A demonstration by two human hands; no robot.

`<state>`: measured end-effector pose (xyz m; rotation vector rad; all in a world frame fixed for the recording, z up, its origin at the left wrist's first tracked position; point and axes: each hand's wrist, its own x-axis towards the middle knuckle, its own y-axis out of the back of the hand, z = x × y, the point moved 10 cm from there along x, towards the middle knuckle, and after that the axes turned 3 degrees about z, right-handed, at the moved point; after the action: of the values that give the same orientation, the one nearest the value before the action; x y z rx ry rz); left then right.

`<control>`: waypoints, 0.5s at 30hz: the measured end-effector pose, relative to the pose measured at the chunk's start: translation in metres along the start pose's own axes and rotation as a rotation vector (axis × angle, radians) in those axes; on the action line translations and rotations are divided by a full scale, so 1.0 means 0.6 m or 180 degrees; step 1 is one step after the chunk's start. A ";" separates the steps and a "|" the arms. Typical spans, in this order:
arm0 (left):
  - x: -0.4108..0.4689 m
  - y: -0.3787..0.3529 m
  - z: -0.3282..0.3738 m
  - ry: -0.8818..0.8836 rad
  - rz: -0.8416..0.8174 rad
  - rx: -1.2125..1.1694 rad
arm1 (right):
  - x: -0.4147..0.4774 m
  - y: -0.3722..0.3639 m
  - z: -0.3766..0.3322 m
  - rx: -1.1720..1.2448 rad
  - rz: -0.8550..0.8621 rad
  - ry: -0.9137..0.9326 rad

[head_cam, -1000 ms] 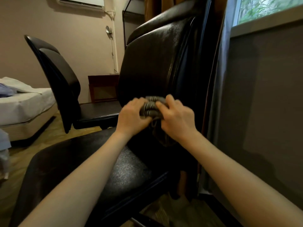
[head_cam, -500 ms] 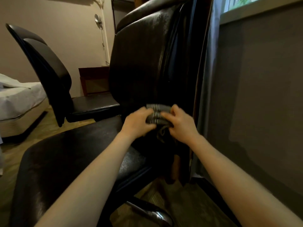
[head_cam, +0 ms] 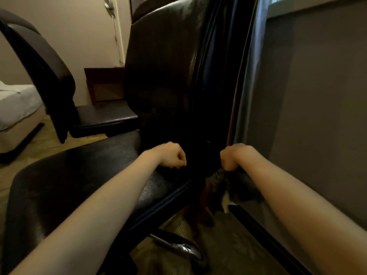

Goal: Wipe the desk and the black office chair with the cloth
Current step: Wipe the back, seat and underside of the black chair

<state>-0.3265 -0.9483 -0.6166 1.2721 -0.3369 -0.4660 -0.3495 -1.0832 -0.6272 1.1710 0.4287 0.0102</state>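
The black office chair fills the middle, its tall backrest [head_cam: 164,76] upright and its seat [head_cam: 75,179] spreading toward me on the left. My right hand [head_cam: 231,157] grips the dark cloth [head_cam: 219,182] just right of the backrest's lower edge. The cloth hangs down from that fist, with a pale tag low on it. My left hand [head_cam: 173,155] hovers over the back of the seat, thumb and fingers pinched together. Between the hands the cloth is lost against the dark chair, so I cannot clearly see the end the left hand pinches.
A second black chair [head_cam: 49,76] stands behind on the left, with a bed [head_cam: 17,108] beyond it. A grey wall panel [head_cam: 317,116] and curtain [head_cam: 252,76] close off the right. The chair's chrome base leg [head_cam: 178,247] juts out below, and a low wooden cabinet [head_cam: 105,86] stands against the far wall.
My hands were together, bunching the cloth against the backrest. They have dropped to seat level and pulled apart, and the cloth now dangles from the right fist.
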 end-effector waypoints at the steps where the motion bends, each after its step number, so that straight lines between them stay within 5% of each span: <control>1: 0.008 0.014 0.003 -0.0018 0.0036 -0.0023 | 0.002 0.016 0.009 0.0191 0.0195 -0.0027; 7: 0.037 0.042 0.017 -0.0124 -0.0550 0.0122 | -0.009 0.086 0.054 0.1601 0.0950 -0.0352; 10: 0.034 0.062 -0.003 0.0035 -0.0818 -0.0202 | -0.024 0.076 0.075 0.2602 0.1381 -0.1017; 15: 0.012 0.132 -0.024 0.0200 -0.1111 -0.0425 | -0.039 -0.014 0.081 0.2813 0.0367 -0.1945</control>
<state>-0.3016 -0.9226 -0.5443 1.2153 -0.0274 -0.7309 -0.3567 -1.1351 -0.6121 1.9727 -0.2204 -0.4675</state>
